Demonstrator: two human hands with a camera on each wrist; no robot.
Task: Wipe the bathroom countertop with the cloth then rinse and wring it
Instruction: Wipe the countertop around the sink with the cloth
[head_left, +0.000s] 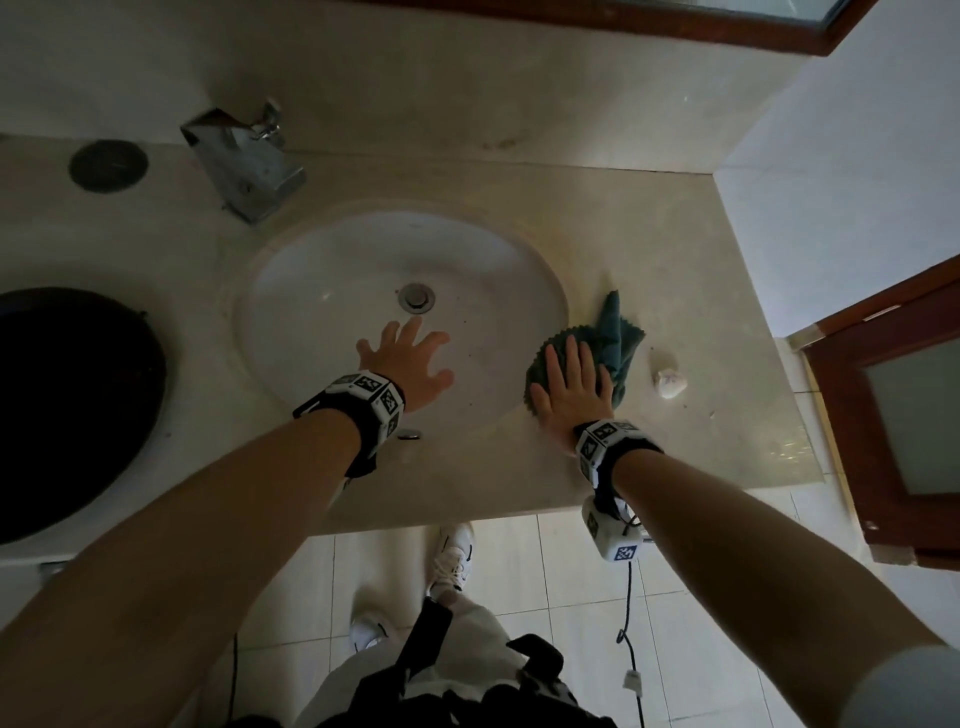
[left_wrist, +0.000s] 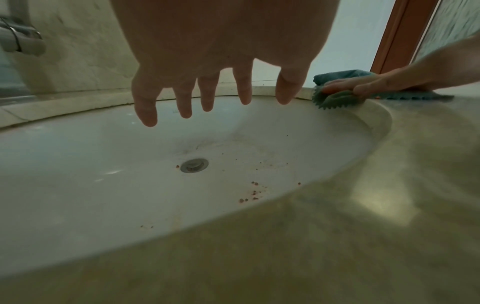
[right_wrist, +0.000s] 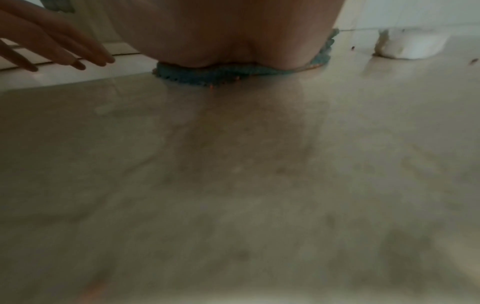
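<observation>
A teal cloth with a zigzag edge lies on the beige stone countertop, at the right rim of the white oval sink. My right hand presses flat on the cloth with straight fingers; the left wrist view shows the cloth hanging a little over the sink rim under that hand. My left hand hovers over the basin with fingers spread and holds nothing. In the right wrist view the cloth peeks out under the palm.
A metal faucet stands behind the sink at left. A small white lump lies on the counter right of the cloth. Small reddish crumbs dot the basin near the drain. A dark round basin sits far left, a wooden door right.
</observation>
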